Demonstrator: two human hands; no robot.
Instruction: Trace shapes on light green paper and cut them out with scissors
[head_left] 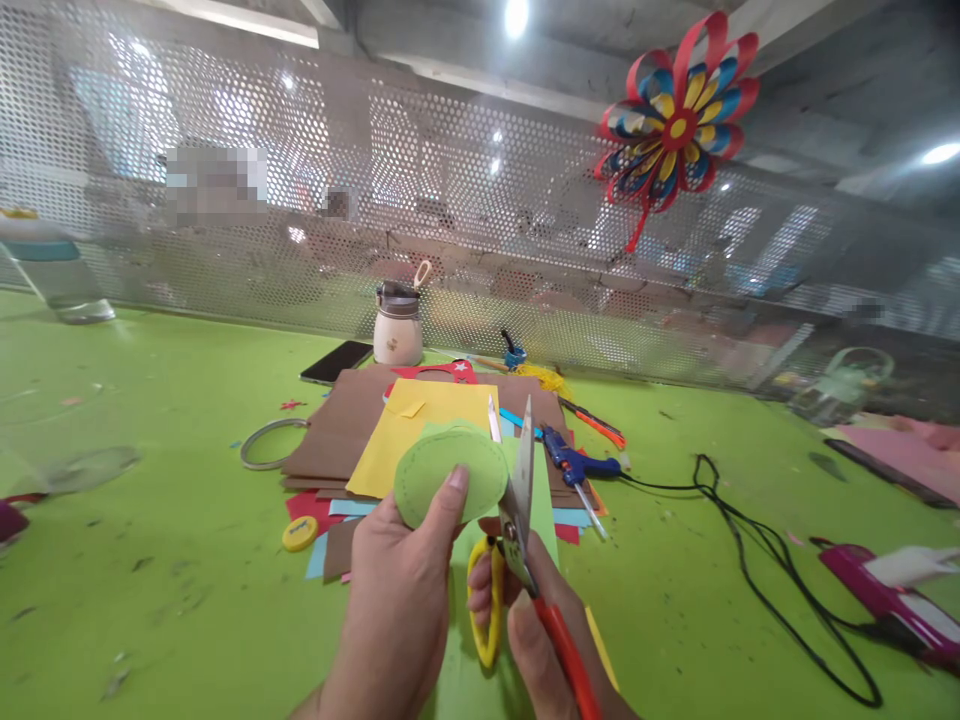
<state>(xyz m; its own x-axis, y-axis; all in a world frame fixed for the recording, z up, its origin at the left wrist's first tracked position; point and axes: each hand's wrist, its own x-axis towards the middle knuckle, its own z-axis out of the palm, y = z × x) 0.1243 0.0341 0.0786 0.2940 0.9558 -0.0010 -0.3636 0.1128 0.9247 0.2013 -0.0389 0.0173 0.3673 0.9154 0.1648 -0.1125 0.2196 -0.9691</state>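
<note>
Between the thumb and fingers of my left hand [405, 565] is a round piece of light green paper [442, 465], with a faint line drawn near its edge. My right hand [544, 630] is closed around a pair of scissors [516, 520] with one yellow and one red handle. Their blades stand apart, pointing away from me, right beside the green paper's right edge. Under both hands lies a stack of coloured paper, with a yellow sheet [379, 450] on top of brown sheets [322, 435].
A blue glue gun [574, 460] with a black cord [739, 520] lies right of the stack. Behind are a phone [337, 361] and a white jar [398, 330]. A metal ring [251, 447] and yellow disc [300, 533] lie left. A perforated screen [450, 200] borders the green table [187, 600].
</note>
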